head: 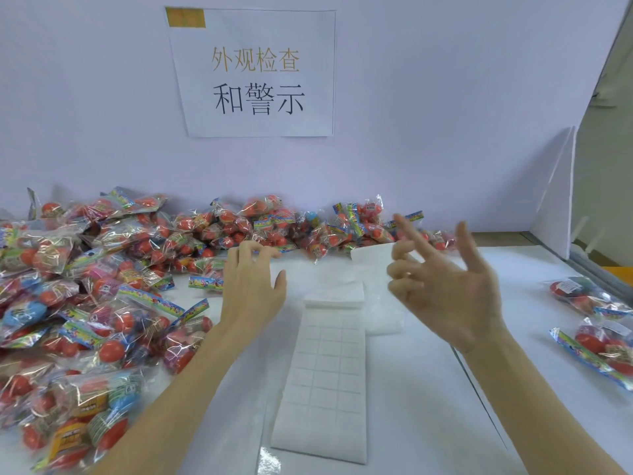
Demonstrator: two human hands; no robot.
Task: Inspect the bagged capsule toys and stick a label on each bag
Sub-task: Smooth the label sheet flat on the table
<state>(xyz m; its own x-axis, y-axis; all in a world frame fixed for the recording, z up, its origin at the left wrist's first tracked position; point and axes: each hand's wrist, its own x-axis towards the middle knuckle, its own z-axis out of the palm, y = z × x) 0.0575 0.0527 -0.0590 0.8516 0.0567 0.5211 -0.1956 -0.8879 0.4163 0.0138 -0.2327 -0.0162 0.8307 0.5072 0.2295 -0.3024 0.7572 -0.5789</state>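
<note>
A big pile of clear bags of red and blue capsule toys (102,286) covers the left and back of the white table. A long white label sheet (325,371) with a grid of stickers lies in the middle, its far end folded over. My left hand (251,286) hovers palm down just left of the sheet's far end, fingers reaching toward the bags at the back, holding nothing. Raised above the table to the right of the sheet, my right hand (445,286) is empty, its fingers spread and partly bent.
Two bags of capsule toys (596,323) lie apart at the right edge. A second white sheet (373,255) lies behind the label sheet. A paper sign (255,73) hangs on the back wall. A white panel (555,200) stands at the right.
</note>
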